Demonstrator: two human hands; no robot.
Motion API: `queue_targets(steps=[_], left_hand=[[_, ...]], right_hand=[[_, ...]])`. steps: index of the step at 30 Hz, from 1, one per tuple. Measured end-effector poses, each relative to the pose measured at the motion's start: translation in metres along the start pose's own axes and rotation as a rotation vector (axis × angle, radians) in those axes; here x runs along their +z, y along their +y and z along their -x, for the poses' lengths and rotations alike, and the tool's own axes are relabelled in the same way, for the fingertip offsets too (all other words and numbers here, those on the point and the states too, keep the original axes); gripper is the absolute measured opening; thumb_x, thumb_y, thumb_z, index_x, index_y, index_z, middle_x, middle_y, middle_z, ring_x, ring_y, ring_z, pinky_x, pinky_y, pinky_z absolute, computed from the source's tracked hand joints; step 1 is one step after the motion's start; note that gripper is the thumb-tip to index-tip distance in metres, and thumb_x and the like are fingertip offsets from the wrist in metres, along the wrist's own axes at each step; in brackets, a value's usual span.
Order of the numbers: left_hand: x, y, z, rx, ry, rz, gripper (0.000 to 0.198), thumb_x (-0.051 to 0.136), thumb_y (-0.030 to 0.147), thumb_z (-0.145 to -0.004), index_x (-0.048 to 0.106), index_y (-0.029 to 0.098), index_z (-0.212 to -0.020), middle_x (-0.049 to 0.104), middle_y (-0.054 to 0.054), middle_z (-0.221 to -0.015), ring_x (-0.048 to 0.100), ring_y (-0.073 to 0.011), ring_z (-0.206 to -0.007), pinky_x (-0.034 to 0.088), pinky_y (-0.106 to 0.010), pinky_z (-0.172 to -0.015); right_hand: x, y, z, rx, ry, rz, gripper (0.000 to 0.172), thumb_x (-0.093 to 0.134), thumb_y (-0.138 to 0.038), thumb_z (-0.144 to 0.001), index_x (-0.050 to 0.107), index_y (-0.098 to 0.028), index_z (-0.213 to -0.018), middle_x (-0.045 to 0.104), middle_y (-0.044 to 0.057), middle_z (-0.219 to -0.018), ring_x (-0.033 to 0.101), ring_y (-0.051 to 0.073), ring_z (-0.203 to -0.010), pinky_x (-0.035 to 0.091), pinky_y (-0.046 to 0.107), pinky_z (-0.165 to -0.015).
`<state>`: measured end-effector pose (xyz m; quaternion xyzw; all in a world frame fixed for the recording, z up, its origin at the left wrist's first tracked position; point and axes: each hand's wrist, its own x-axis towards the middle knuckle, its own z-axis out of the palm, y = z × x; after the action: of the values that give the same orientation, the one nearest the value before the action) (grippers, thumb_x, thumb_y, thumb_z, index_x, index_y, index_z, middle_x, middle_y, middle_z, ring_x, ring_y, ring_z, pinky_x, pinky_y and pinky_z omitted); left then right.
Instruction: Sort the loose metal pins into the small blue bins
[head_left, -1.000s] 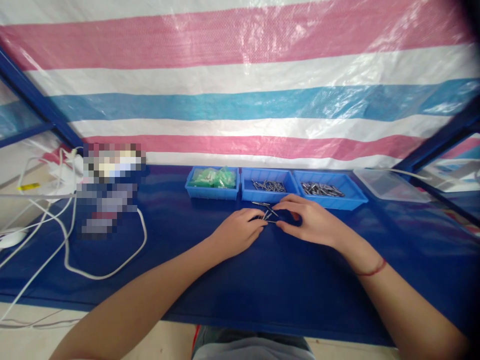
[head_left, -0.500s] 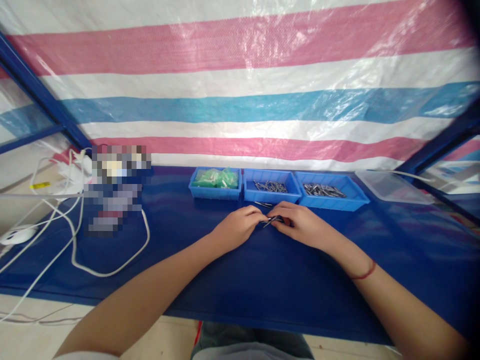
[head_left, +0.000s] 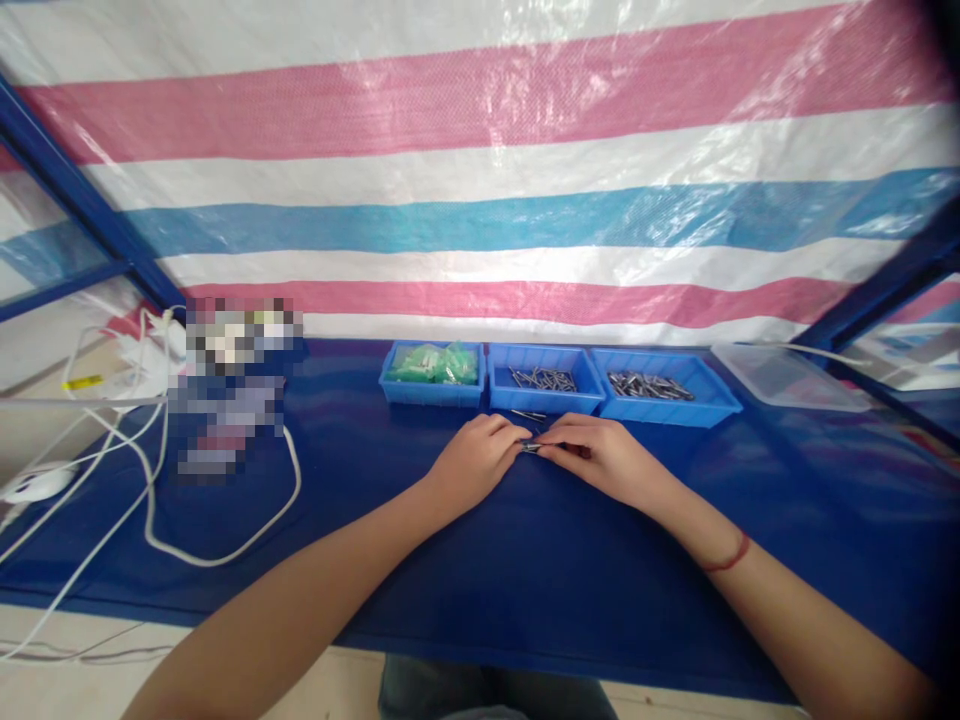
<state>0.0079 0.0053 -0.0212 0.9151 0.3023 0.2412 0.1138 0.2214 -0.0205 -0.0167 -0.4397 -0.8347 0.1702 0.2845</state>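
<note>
My left hand (head_left: 482,455) and my right hand (head_left: 604,455) meet over the middle of the blue table. Between their fingertips is a slim, shiny metal piece (head_left: 532,447); it lies nearly level, and its exact kind is too small to tell. Both hands are closed, with thumb and fingers pinched on it. Just beyond the fingers, a dark thin metal rod (head_left: 528,415) rests on the table. Behind stand the middle blue bin (head_left: 546,401), holding thin metal pieces (head_left: 551,379), and the right blue bin (head_left: 675,411), holding thicker metal pieces (head_left: 649,386).
A left blue bin (head_left: 431,393) contains green plastic packets (head_left: 435,363). To the right lies a translucent plastic lid (head_left: 787,378). White cables (head_left: 217,560) loop over the table's left side, near a white mouse (head_left: 39,482). A striped sheet (head_left: 480,230) hangs behind.
The metal piece between my fingertips has turned from slanted, with crossing pieces visible, to nearly level. My hands have stayed in about the same place.
</note>
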Motion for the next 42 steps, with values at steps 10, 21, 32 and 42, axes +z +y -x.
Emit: queue_targets(steps=[10,21,32,42], left_hand=[[-0.006,0.007,0.002,-0.067,-0.023,-0.079,0.022,0.048,0.033,-0.093,0.065,0.021,-0.101,0.063,-0.004,-0.098,0.054,-0.0186,-0.092,0.04,-0.032,-0.078],[-0.008,0.009,0.001,-0.156,0.017,-0.04,0.021,0.044,0.029,-0.096,0.063,0.021,-0.097,0.067,-0.002,-0.102,0.055,-0.0178,-0.097,0.037,-0.033,-0.085],[-0.011,0.012,0.005,-0.176,0.171,0.246,0.014,0.056,0.027,-0.09,0.065,0.02,-0.098,0.069,-0.002,-0.097,0.061,-0.0163,-0.091,0.043,-0.03,-0.084],[-0.014,0.022,0.004,-0.378,0.212,0.583,0.014,0.061,0.029,-0.085,0.067,0.018,-0.091,0.07,-0.001,-0.089,0.063,-0.0146,-0.08,0.048,-0.025,-0.075]], right_hand=[[0.002,-0.008,-0.001,0.03,0.087,-0.019,0.015,0.057,-0.024,-0.088,0.071,-0.022,-0.093,0.067,0.005,-0.088,0.062,0.015,-0.071,0.051,0.027,-0.063],[-0.003,-0.013,-0.002,0.025,0.17,0.051,0.013,0.059,-0.026,-0.087,0.069,-0.021,-0.092,0.068,0.005,-0.09,0.064,0.018,-0.082,0.052,0.032,-0.075],[0.005,-0.029,-0.005,-0.037,0.112,0.05,0.013,0.053,-0.022,-0.09,0.064,-0.02,-0.085,0.068,0.004,-0.087,0.061,0.019,-0.082,0.047,0.036,-0.077],[0.011,-0.041,-0.005,-0.061,0.127,-0.037,0.014,0.05,-0.019,-0.09,0.064,-0.02,-0.085,0.066,0.006,-0.084,0.059,0.019,-0.081,0.048,0.034,-0.073]])
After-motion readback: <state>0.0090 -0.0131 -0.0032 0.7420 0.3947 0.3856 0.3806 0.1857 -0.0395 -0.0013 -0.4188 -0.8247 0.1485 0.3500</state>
